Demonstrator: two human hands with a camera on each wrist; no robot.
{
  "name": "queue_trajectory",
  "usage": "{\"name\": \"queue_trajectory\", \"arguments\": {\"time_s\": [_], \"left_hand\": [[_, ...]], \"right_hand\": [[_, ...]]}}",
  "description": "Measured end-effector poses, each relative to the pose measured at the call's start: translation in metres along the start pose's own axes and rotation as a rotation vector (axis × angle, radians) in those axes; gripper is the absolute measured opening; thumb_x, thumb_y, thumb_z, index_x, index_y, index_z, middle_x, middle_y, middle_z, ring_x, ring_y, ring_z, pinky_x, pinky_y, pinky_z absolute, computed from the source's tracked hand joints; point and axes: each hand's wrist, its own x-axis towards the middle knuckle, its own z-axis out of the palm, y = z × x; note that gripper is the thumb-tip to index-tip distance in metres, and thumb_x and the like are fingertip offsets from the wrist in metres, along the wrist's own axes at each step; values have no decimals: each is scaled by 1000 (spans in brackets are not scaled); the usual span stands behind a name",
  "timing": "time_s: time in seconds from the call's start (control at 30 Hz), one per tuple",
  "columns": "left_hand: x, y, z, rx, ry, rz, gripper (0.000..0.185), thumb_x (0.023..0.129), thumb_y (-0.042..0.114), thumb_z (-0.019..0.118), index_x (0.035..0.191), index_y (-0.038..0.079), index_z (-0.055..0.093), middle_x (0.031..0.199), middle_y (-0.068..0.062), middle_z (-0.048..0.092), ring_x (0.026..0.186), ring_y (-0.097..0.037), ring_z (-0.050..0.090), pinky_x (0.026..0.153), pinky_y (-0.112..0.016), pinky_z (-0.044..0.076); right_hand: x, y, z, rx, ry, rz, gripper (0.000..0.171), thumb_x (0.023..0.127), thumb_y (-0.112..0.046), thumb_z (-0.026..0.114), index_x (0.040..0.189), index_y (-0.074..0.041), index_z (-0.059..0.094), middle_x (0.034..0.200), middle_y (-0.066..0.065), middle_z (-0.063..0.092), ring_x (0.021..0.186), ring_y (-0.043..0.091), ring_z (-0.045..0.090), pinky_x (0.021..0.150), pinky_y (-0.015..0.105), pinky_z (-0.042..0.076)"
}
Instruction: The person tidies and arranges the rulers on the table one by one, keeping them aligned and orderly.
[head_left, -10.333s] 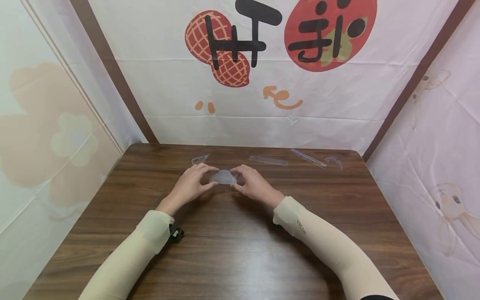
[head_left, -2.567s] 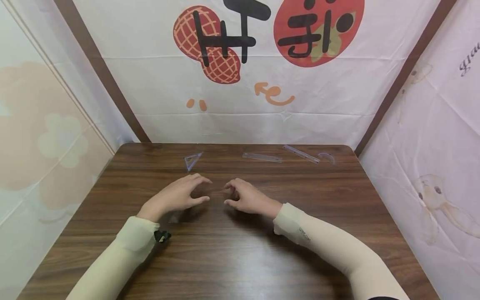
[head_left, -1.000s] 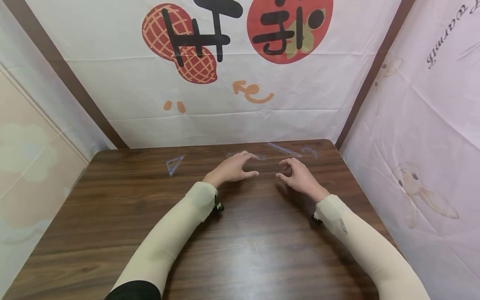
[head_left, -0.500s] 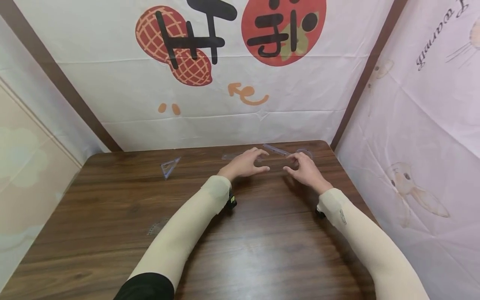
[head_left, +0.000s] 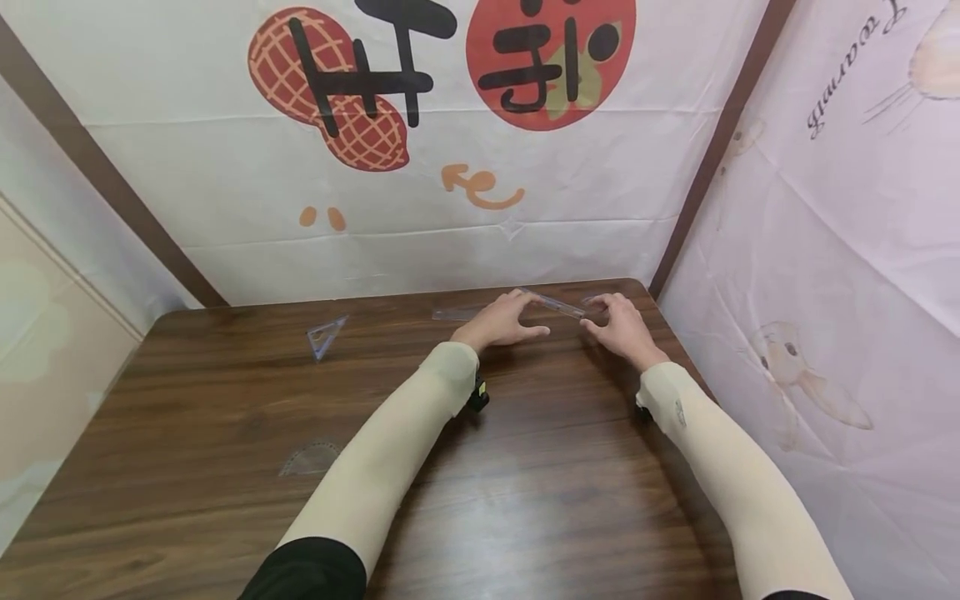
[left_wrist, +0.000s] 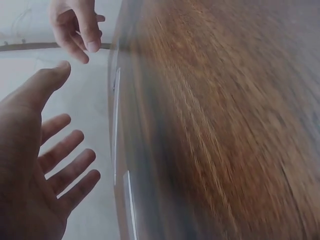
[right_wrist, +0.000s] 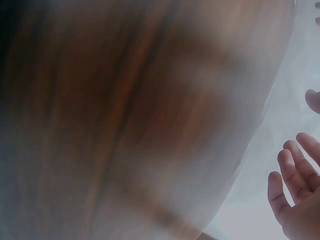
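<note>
Toward the table's far edge, my left hand [head_left: 504,321] hovers with fingers relaxed and holds nothing. In the left wrist view its fingers [left_wrist: 70,160] are spread. My right hand [head_left: 621,327] is opposite, its fingers loosely bent and no object between them in the right wrist view. A narrow clear ruler [head_left: 558,306] lies slanted between the two hands, its near end close to the right fingertips. Behind the right hand a small clear protractor [head_left: 592,300] is mostly hidden. A wider clear ruler [head_left: 450,314] is partly covered by the left hand.
A clear set square [head_left: 326,337] lies at the back left of the wooden table [head_left: 187,400]. Another clear protractor [head_left: 311,458] lies beside the left forearm. A white printed cloth [head_left: 480,250] hangs behind the far edge, with another on the right.
Both hands earlier held a protractor mid-table; it now lies by the left forearm. The hands have since moved right and toward the far edge, and the view has turned right.
</note>
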Motion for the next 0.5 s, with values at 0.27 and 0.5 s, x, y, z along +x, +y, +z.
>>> {"name": "queue_trajectory", "arguments": {"time_s": [0.27, 0.5], "left_hand": [[10, -2, 7, -29, -12, -7, 74, 103, 55, 68, 162, 17, 46, 160, -11, 45, 151, -35, 40, 121, -58, 38], [17, 3, 10, -36, -13, 15, 73, 103, 56, 68, 163, 19, 46, 161, -13, 44, 148, -31, 43, 119, -55, 40]], "right_hand": [[13, 20, -1, -42, 7, 64, 58, 103, -33, 74, 144, 4, 57, 129, 24, 57, 119, 42, 52, 107, 61, 40], [22, 30, -5, -54, -35, 152, 63, 103, -35, 74, 147, 5, 54, 139, 28, 52, 135, 47, 46, 116, 64, 34]]}}
